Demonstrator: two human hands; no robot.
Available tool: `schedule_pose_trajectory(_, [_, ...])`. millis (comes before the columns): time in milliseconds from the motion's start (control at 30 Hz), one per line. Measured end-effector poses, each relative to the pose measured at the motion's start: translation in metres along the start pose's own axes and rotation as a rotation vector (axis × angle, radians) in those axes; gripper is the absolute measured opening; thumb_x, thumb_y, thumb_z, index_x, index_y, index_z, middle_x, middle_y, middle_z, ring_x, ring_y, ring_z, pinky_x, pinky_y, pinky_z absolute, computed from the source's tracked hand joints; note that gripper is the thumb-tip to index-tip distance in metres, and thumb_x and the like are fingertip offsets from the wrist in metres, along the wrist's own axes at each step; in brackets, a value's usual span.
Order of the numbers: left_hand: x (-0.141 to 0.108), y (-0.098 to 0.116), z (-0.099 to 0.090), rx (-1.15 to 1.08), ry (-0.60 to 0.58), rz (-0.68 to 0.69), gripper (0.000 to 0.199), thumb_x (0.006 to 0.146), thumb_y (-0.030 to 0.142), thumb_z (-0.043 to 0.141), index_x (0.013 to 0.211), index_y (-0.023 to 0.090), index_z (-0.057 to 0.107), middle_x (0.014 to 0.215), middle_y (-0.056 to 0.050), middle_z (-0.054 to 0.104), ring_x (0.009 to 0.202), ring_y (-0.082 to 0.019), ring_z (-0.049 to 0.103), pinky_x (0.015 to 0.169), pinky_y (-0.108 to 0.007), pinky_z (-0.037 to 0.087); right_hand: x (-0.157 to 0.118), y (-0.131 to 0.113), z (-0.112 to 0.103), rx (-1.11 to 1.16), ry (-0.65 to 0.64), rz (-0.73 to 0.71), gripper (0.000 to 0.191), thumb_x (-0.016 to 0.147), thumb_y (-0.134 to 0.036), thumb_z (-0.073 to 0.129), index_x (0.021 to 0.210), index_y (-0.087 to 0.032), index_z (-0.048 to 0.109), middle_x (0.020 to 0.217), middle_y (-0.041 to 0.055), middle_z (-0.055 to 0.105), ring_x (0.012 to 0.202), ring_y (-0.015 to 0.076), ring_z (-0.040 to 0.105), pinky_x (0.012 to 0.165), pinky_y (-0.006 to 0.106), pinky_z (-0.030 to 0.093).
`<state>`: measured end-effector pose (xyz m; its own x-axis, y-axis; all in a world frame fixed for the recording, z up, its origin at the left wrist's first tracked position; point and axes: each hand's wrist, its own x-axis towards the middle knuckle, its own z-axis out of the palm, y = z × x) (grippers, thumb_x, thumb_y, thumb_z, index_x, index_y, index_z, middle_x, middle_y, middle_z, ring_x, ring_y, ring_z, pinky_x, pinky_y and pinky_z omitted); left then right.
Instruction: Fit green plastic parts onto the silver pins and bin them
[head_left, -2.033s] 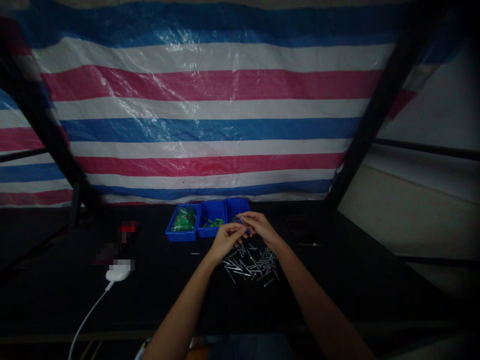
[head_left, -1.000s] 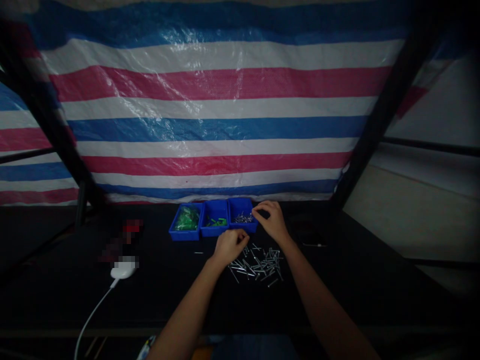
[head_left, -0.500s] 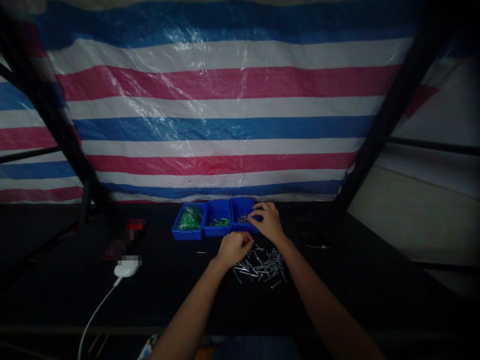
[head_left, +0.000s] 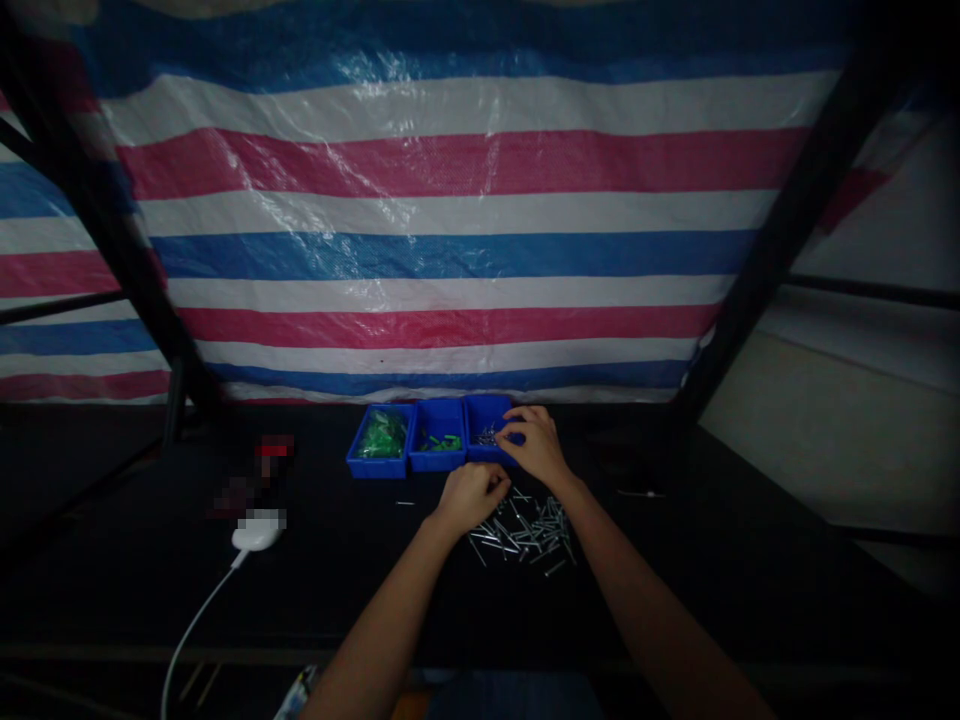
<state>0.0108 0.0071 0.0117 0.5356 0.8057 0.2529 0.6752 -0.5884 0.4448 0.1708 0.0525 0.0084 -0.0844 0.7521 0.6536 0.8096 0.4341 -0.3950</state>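
Note:
My left hand (head_left: 472,496) rests just in front of the bins with its fingers curled together; anything inside them is hidden. Over the front right of the right-hand blue bin (head_left: 487,408) is my right hand (head_left: 537,446), thumb and fingers drawn into a pinch, too dark to show what is between them. Small metal pieces (head_left: 486,437) lie in that bin. Between my forearms is a loose pile of long, thin silver screws or nails (head_left: 517,535) on the black table (head_left: 337,600).
The middle blue bin (head_left: 437,415) holds small green pieces (head_left: 442,442). A bag of green pieces (head_left: 384,435) fills the left bin (head_left: 377,468). One thin metal piece (head_left: 405,503) lies apart. A white device (head_left: 256,535) with a cable sits left. Striped sheeting (head_left: 450,255) hangs behind.
The whole view has shifted slightly to the left, so everything appears a little further right. Both hands keep nearly the same pose and place relative to the bins.

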Motion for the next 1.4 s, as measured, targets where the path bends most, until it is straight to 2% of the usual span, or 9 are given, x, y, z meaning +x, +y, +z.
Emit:
schedule_pose_trajectory(467, [0.000,0.002,-0.001,0.034,-0.044,-0.028,0.022,0.082,0.030,0.042,0.087,0.021,0.062,0.079,0.000,0.065,0.072,-0.014,0.057,0.063,-0.021,0.038,0.000,0.000,0.001,-0.024,-0.107,0.059,0.010,0.070,-0.030,0.061,0.066,-0.026,0.069,0.103,0.0024,0.059,0.100,0.0251,0.038,0.082,0.040,0.031])
schedule_pose_trajectory(733, [0.001,0.001,0.000,0.024,-0.042,-0.014,0.022,0.082,0.030,0.043,0.086,0.021,0.062,0.077,0.000,0.065,0.069,-0.014,0.057,0.059,-0.021,0.036,0.000,0.004,0.006,-0.009,-0.112,0.062,0.012,0.072,-0.035,0.060,0.070,-0.028,0.070,0.102,0.0033,0.058,0.100,0.0253,0.038,0.080,0.041,0.032])
schedule_pose_trajectory(1033, [0.001,-0.001,-0.001,0.015,-0.036,-0.003,0.021,0.081,0.030,0.043,0.086,0.022,0.062,0.078,0.000,0.064,0.069,-0.014,0.057,0.059,-0.022,0.035,-0.001,0.002,0.002,0.005,-0.120,0.049,0.017,0.074,-0.039,0.057,0.073,-0.029,0.070,0.103,0.0026,0.059,0.100,0.0250,0.039,0.081,0.041,0.033])
schedule_pose_trajectory(1200, [0.001,-0.001,0.001,0.013,-0.020,0.000,0.021,0.081,0.030,0.044,0.085,0.021,0.063,0.077,0.000,0.064,0.069,-0.014,0.056,0.059,-0.021,0.035,-0.001,0.000,-0.001,0.034,-0.079,0.038,0.016,0.075,-0.039,0.056,0.075,-0.029,0.070,0.101,0.0029,0.060,0.099,0.0248,0.041,0.082,0.041,0.034])
schedule_pose_trajectory(1400, [0.002,-0.004,-0.003,-0.069,0.020,-0.012,0.021,0.080,0.030,0.046,0.083,0.021,0.064,0.072,0.000,0.063,0.063,-0.013,0.054,0.056,-0.020,0.034,0.001,0.006,-0.013,0.101,0.050,0.042,0.015,0.075,-0.033,0.056,0.077,-0.028,0.069,0.096,0.0035,0.062,0.096,0.0234,0.046,0.084,0.040,0.033])
